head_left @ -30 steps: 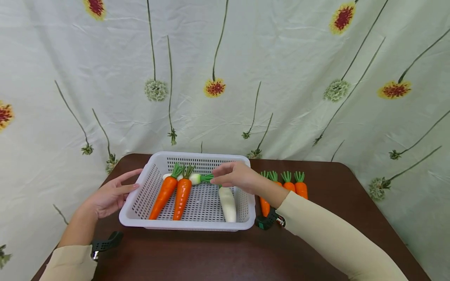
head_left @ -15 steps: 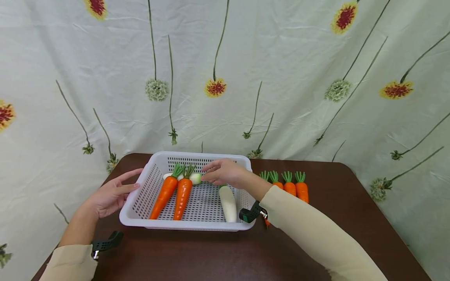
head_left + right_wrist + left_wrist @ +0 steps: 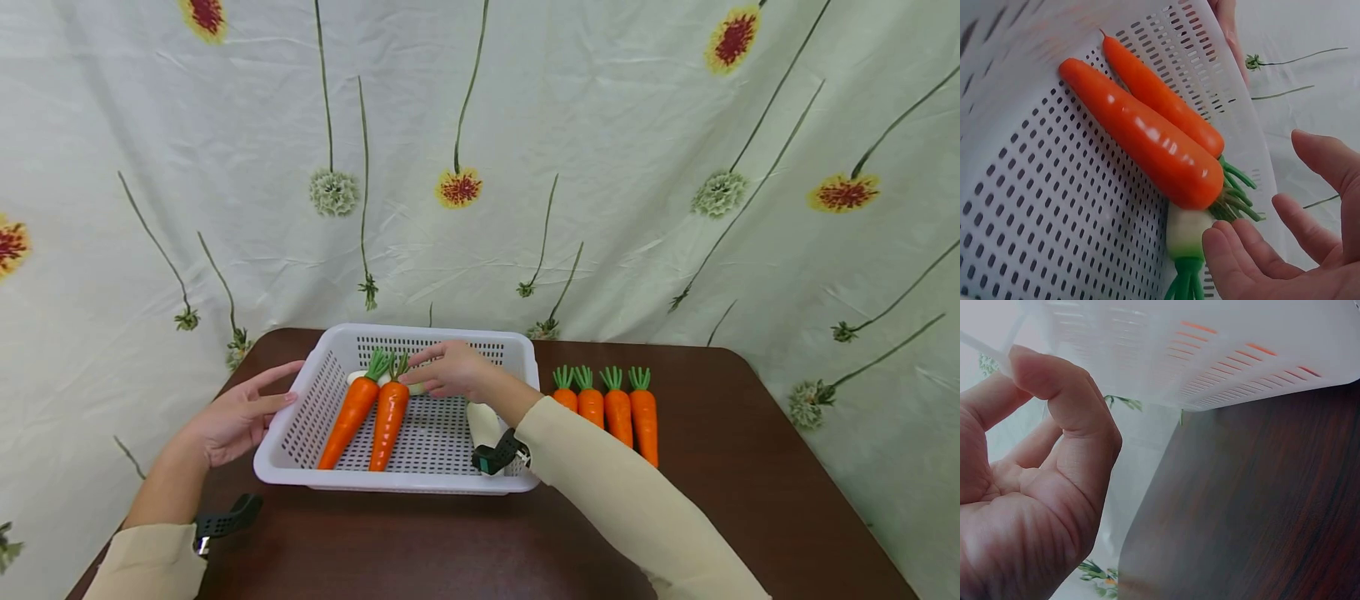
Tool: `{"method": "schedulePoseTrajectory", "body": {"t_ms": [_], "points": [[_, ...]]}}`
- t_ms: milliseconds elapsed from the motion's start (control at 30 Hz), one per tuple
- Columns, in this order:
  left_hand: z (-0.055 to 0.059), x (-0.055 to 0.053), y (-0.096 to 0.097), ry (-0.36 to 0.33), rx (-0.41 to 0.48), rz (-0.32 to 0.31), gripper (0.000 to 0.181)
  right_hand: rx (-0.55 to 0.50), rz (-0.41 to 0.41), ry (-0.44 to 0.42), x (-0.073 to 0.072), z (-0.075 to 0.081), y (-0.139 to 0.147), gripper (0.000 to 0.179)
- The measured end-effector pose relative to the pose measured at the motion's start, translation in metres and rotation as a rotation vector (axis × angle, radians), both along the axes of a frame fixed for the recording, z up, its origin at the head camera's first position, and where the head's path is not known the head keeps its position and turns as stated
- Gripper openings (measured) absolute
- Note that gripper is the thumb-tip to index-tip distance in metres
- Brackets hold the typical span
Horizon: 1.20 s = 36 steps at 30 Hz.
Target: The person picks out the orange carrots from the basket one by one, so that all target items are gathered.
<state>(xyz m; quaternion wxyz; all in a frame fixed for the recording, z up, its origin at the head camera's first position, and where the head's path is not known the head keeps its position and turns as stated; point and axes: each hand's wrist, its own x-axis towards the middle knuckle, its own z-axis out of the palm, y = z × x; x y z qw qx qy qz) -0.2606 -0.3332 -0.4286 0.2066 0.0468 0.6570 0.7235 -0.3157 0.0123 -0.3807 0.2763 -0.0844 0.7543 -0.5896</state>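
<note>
looks partway: four carrots (image 3: 617, 412) lie on the tabletop (image 3: 750, 442) off the right edge of the basket (image 3: 397, 479); two carrots (image 3: 391, 421) inside, near its left edge, probably left. right hand (image 3: 453, 371) beside them, grasping nothing; left hand (image 3: 236, 417) at left rim, can't tell if gripping.

From centre of white basket (image 3: 405, 481), head view: 8 o'clock is blocked by two carrots (image 3: 350, 421), 9 by left hand (image 3: 240, 418), 2 by right hand (image 3: 453, 372), 4 by white radish (image 3: 483, 422). Room is seen at 5, plus bare tabletop (image 3: 375, 537) beyond 6.
</note>
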Motion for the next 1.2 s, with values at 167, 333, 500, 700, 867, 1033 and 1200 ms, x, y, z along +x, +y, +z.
{"method": "schedulePoseTrajectory", "body": {"t_ms": [167,333,500,700,867,1033,1200], "points": [[-0.001,0.000,-0.001,0.006,-0.002,-0.003,0.070,0.012,-0.020,-0.007,-0.001,-0.005,-0.008,0.051],[-0.003,-0.002,-0.002,0.010,-0.002,-0.007,0.069,0.006,-0.034,-0.033,0.000,-0.010,-0.013,0.047],[-0.005,-0.004,-0.003,0.012,0.004,-0.015,0.070,0.011,-0.077,-0.059,0.000,-0.014,-0.017,0.050],[-0.006,-0.003,-0.003,0.030,0.006,-0.020,0.064,0.021,-0.123,-0.074,-0.002,-0.015,-0.021,0.045],[-0.004,-0.002,-0.002,0.027,0.005,-0.015,0.065,0.062,-0.130,-0.059,-0.003,-0.016,-0.030,0.033],[-0.003,-0.002,-0.002,0.023,0.006,-0.020,0.069,0.114,-0.147,-0.069,-0.002,-0.018,-0.037,0.027],[-0.003,-0.002,-0.001,0.019,0.008,-0.014,0.070,0.132,-0.152,-0.087,-0.003,-0.020,-0.040,0.027]]}}
